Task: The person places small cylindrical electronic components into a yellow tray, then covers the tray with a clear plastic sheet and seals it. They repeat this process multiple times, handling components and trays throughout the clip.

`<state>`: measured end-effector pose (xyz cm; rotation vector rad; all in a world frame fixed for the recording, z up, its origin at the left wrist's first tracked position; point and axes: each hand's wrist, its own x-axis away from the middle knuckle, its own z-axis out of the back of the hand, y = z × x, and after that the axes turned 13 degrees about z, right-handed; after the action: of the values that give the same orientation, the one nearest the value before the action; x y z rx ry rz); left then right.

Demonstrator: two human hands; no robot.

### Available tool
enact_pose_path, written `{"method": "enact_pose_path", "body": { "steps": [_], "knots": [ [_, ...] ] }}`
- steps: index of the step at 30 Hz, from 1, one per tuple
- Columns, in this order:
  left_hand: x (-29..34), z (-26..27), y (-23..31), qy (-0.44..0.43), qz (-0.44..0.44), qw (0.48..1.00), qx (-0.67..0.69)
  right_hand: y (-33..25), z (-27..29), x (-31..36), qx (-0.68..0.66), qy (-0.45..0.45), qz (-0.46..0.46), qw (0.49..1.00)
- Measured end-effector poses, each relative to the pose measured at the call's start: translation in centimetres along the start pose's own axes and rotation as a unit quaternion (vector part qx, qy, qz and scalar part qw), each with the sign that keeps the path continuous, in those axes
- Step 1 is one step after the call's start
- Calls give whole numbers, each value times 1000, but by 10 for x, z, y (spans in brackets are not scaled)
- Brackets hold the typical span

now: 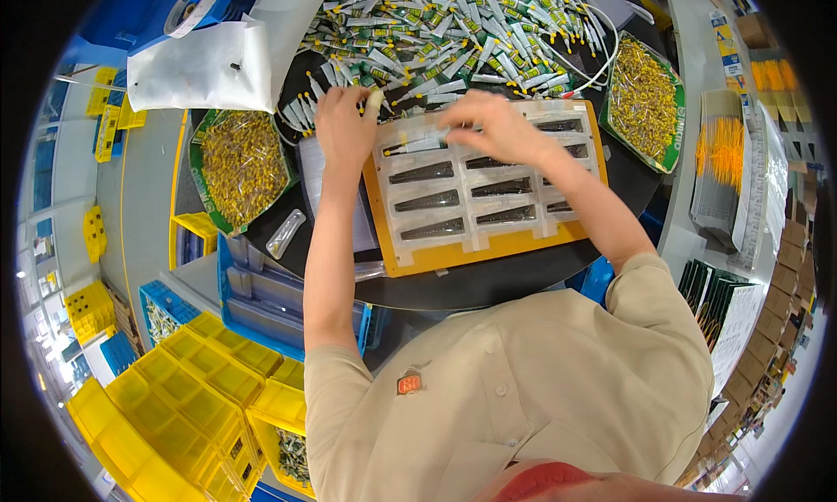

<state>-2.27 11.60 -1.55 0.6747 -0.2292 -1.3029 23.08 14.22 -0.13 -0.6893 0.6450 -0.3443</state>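
My left hand (345, 129) reaches to the near edge of a heap of small white and green tubes with yellow tips (436, 44). Its fingers curl downward, and what lies under them is hidden. Over the upper middle of a yellow-framed tray (417, 262) hovers my right hand (493, 127), slightly blurred, fingers and thumb apart. The tray has a whitish lining with rows of long, dark, tapering hollows. One tube (417, 147) lies in the upper left hollow, its yellow tip to the left, near my right thumb.
Green-edged boxes of small yellow caps stand left (242, 166) and right (645, 101) on the black round table (471, 286). A clear plastic piece (285, 233) lies left of the tray. Yellow bins (166, 397) are stacked lower left. A white cable (610, 31) crosses the heap.
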Motion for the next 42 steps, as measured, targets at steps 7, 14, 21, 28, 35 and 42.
{"method": "enact_pose_path", "body": {
  "steps": [7, 14, 21, 28, 35, 42],
  "knots": [
    [-37, -39, -2, -34, 105, 989, -95, 21, -20, -19, 93, -63, -12, 994],
    [45, 21, 24, -36, -30, 982, 182, 64, 17, -38, 300, -132, -66, 942],
    [159, 39, 27, -201, -185, 951, 146, -49, -22, 26, 156, -132, 57, 977],
    [168, 44, 27, -176, -203, 961, 61, 50, -4, -3, 378, 85, -13, 922],
    [147, -1, 44, -76, -115, 981, -139, 45, 34, 13, 190, 129, -70, 971],
    [140, 24, 46, -209, -120, 953, -186, -13, 44, 78, 126, -71, -20, 989]
  ]
}}
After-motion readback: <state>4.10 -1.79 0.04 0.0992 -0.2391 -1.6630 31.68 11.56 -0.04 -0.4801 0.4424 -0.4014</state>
